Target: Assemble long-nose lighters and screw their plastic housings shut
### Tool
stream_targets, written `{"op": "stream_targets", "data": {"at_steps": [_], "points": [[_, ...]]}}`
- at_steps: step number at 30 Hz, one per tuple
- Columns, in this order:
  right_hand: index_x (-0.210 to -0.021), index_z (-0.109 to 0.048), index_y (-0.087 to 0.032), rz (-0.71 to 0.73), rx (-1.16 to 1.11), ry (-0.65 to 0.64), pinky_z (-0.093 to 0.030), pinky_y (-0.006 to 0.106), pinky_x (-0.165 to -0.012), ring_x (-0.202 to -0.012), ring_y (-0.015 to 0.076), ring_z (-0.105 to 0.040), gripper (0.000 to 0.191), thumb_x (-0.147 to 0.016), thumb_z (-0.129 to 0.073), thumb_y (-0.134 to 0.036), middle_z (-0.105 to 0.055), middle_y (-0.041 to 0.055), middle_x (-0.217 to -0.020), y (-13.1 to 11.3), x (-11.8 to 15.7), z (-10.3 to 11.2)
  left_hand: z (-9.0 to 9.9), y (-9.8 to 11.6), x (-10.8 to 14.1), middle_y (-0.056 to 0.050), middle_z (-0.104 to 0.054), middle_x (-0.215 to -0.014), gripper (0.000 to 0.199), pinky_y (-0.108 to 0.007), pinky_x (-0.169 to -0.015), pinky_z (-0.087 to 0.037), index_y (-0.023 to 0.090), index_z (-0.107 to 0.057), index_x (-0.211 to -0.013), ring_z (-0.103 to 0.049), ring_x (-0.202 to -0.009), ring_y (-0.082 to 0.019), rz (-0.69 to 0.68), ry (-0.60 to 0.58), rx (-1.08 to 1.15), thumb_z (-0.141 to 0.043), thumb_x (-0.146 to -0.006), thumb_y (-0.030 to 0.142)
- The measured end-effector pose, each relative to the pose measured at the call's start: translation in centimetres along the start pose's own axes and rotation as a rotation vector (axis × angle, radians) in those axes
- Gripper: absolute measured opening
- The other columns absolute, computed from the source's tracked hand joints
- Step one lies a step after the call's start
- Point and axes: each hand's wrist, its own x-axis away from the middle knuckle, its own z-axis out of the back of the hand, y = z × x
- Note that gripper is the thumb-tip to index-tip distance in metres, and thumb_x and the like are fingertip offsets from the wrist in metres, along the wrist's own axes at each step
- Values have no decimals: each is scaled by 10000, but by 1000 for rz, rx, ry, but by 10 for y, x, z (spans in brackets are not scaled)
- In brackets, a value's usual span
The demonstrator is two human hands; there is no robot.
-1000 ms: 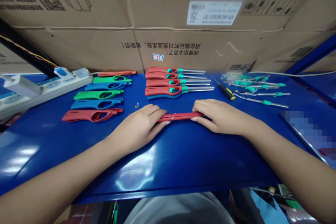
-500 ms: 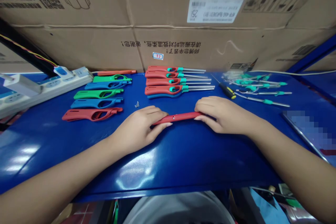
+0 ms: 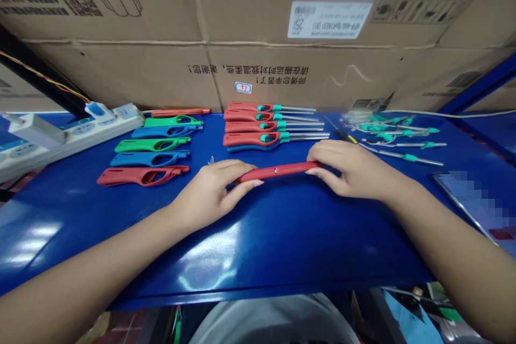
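Note:
A red lighter casing [image 3: 278, 171] is held edge-on above the blue table [image 3: 282, 242], its long seam facing me. My left hand [image 3: 217, 185] pinches its left end between thumb and fingers. At the right end, my right hand [image 3: 346, 169] grips it the same way. Both ends are partly covered by the fingers. Behind the hands lies a stack of finished-looking red lighters [image 3: 252, 140] with metal barrels. To the left, red, blue and green casings [image 3: 141, 176] lie in a column.
A white power strip [image 3: 80, 131] stands at the left. Several metal barrels with teal parts [image 3: 411, 158] lie at the right, beside a screwdriver [image 3: 345, 136]. A phone [image 3: 471, 204] rests at the right edge. Small metal pieces [image 3: 212, 160] sit behind my left hand. A cardboard box [image 3: 258, 54] rises behind.
The red casing has risen slightly and shifted right, with both hands still on it. My right hand now covers part of the screwdriver.

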Motion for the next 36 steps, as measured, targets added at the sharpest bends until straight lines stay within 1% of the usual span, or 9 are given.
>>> {"op": "stream_targets", "data": {"at_steps": [8, 14, 17, 20, 25, 27, 29, 32, 36], "points": [[-1023, -628, -174, -6, 3, 27, -487, 380, -855, -932, 247, -630, 217, -1003, -505, -351, -683, 112, -1013, -2, 0, 2, 2, 0, 1, -61, -757, -1021, 219, -304, -820, -554, 167, -693, -1114, -700, -905, -186, -12, 19, -28, -610, -986, 324], [-981, -623, -164, -1, 30, 24, -459, 349, -802, -862, 231, -613, 243, -1019, -465, -344, -677, 101, -937, -7, -2, 0, 0, 2, 1, -47, -752, -996, 206, -289, -791, -558, 179, -696, -1079, -700, -862, -175, 28, 2, -14, -598, -992, 337], [-949, -599, -169, -32, 35, 21, -431, 344, -767, -820, 227, -584, 257, -1029, -403, -315, -654, 92, -882, -8, -3, -1, -1, 4, 2, -60, -737, -1090, 313, -286, -792, -570, 183, -653, -1192, -705, -884, -178, 47, 31, -56, -656, -953, 386], [-864, -545, -183, -82, 35, -21, -403, 339, -735, -744, 210, -532, 289, -1036, -340, -292, -616, 75, -815, -8, -3, -3, -2, 4, 2, -80, -702, -1157, 475, -303, -823, -580, 195, -578, -1331, -698, -926, -188, -2, 0, -114, -684, -928, 422], [-788, -512, -194, -81, -69, -102, -404, 338, -737, -688, 182, -501, 375, -1062, -289, -320, -582, 46, -758, -9, -3, -6, 1, 6, 2, -76, -725, -1005, 365, -276, -780, -571, 159, -625, -1269, -705, -859, -173, -152, 8, -199, -576, -1001, 402], [-830, -565, -185, -62, -154, -102, -430, 338, -754, -738, 187, -551, 395, -1071, -291, -336, -618, 60, -801, -11, -3, -6, 3, 7, 2, -61, -740, -929, 327, -255, -730, -560, 155, -662, -1173, -706, -786, -158, -176, 22, -201, -549, -1014, 417], [-983, -631, -177, -32, -239, -89, -468, 348, -825, -863, 199, -616, 334, -1065, -357, -350, -681, 85, -950, -14, -3, -6, 4, 9, 3, -44, -742, -876, 311, -239, -691, -548, 161, -678, -1104, -699, -730, -143, -179, 17, -186, -532, -1022, 423], [-1217, -630, -203, 41, -336, -31, -492, 364, -940, -1056, 211, -643, 275, -1028, -487, -343, -695, 97, -1170, -20, -4, -9, 3, 10, 3, -36, -745, -876, 307, -231, -691, -548, 167, -681, -1107, -701, -727, -137, -168, -2, -147, -528, -1024, 419], [-1211, -656, -208, 124, -336, 81, -497, 341, -936, -1060, 190, -670, 246, -1019, -509, -254, -728, 84, -1152, -23, -5, -16, 2, 10, 4, -40, -754, -925, 284, -231, -715, -551, 168, -678, -1112, -710, -759, -141, -137, -31, -79, -540, -1020, 398]]}}
